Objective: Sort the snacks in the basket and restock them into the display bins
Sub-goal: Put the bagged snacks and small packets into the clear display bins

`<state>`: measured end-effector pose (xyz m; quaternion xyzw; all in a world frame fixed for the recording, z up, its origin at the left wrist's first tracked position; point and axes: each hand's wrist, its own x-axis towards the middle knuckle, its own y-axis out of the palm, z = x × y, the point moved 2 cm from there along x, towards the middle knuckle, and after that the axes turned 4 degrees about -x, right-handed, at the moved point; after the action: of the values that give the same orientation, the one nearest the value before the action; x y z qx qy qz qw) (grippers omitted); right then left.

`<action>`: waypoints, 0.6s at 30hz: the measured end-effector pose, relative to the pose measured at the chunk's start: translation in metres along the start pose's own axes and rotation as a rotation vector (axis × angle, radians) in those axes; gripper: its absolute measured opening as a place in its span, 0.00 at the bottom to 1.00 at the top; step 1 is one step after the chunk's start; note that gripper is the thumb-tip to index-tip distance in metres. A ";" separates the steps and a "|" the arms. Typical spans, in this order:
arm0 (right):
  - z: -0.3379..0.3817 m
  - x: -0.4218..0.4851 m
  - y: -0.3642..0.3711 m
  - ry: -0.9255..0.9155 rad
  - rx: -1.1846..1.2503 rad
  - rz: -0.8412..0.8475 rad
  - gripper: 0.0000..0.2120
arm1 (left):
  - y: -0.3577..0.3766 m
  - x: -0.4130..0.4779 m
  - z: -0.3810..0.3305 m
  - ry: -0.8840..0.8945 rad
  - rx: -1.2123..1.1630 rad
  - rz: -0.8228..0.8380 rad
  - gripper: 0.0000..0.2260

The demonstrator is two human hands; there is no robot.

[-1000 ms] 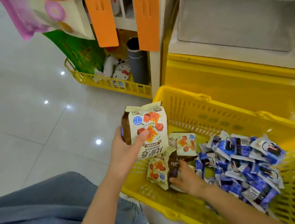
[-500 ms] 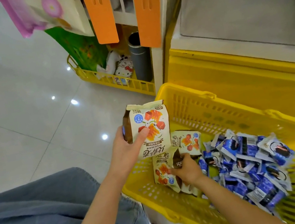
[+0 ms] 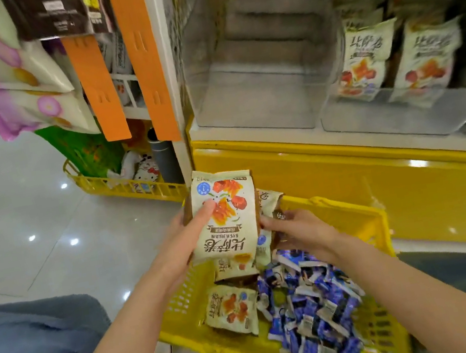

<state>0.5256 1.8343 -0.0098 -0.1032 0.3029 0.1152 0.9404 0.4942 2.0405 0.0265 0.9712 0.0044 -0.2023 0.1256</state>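
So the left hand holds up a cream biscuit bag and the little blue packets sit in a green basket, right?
Not quite: the head view shows the basket is yellow, not green. The rest holds: the left hand holds up the cream biscuit bag, and the little blue packets sit in that basket.

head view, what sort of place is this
Most likely a snack shop or convenience-store aisle: clear display bins hold cream snack packs, bagged goods hang at the left, and a yellow shopping basket holds more packets.
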 end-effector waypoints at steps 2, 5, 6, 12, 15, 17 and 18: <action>0.013 -0.019 -0.014 -0.042 0.085 0.026 0.20 | 0.016 -0.003 -0.014 0.027 -0.040 0.029 0.23; 0.029 -0.041 -0.029 -0.093 0.093 0.003 0.15 | 0.032 -0.003 -0.037 0.063 -0.036 0.049 0.24; 0.035 -0.047 -0.034 -0.099 0.085 -0.021 0.18 | 0.037 -0.003 -0.045 0.072 -0.022 0.076 0.25; 0.078 -0.072 -0.069 -0.174 0.015 -0.162 0.19 | 0.070 0.002 -0.085 0.123 0.034 0.233 0.25; 0.107 -0.082 -0.100 -0.263 -0.016 -0.275 0.15 | 0.091 0.010 -0.104 0.148 -0.007 0.250 0.28; 0.129 -0.091 -0.127 -0.370 -0.010 -0.367 0.12 | 0.103 0.018 -0.115 0.136 -0.043 0.228 0.28; 0.140 -0.096 -0.141 -0.438 0.005 -0.413 0.13 | 0.109 0.023 -0.119 0.123 -0.056 0.217 0.27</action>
<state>0.5653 1.7222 0.1764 -0.1328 0.0659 -0.0599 0.9871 0.5680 1.9630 0.1494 0.9726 -0.0876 -0.1275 0.1735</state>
